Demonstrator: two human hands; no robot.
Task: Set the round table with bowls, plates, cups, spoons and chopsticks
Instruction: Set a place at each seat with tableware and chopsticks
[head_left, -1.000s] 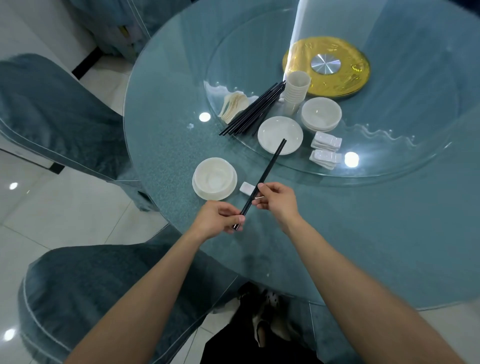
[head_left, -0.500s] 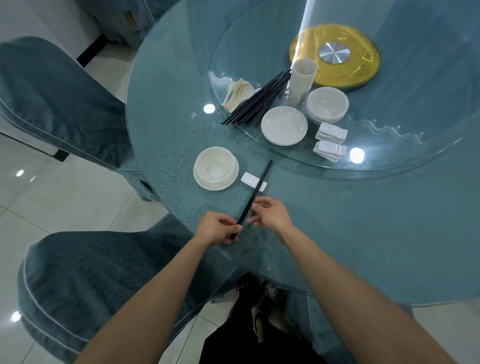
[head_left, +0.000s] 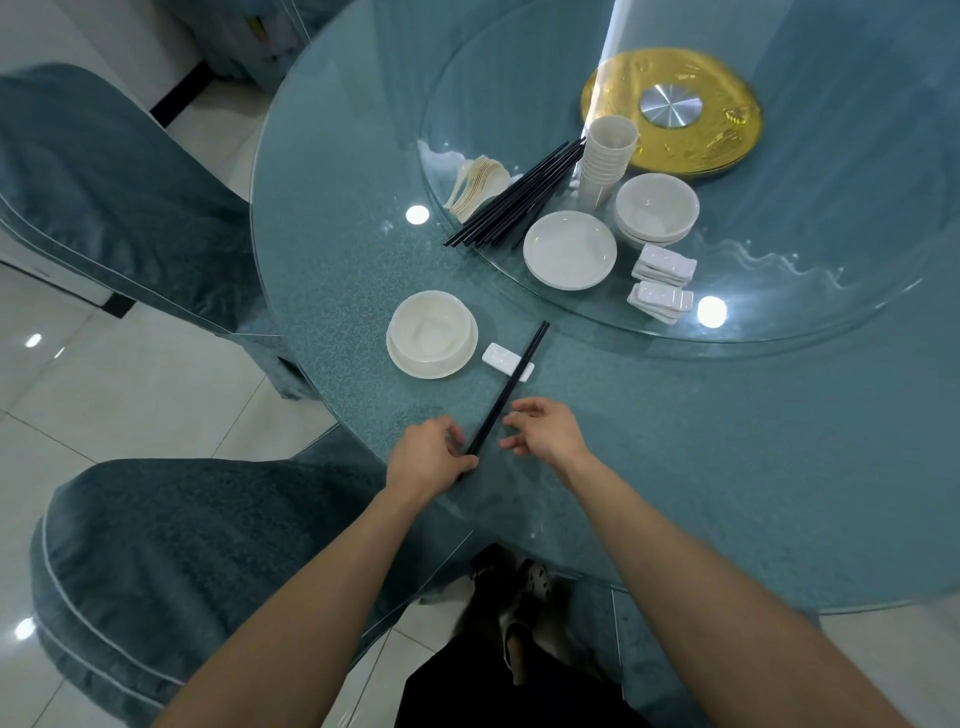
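Black chopsticks (head_left: 506, 395) lie across the rest (head_left: 498, 357), tips toward one o'clock. Left hand (head_left: 428, 460) apparently pinches their near end; right hand (head_left: 545, 431) alongside, fingers loose.

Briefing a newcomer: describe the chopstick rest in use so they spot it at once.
On the round table, outside the glass turntable, find the bowl on its plate. The chopstick rest lies right of it with black chopsticks across it; the other rests sit stacked on the turntable.
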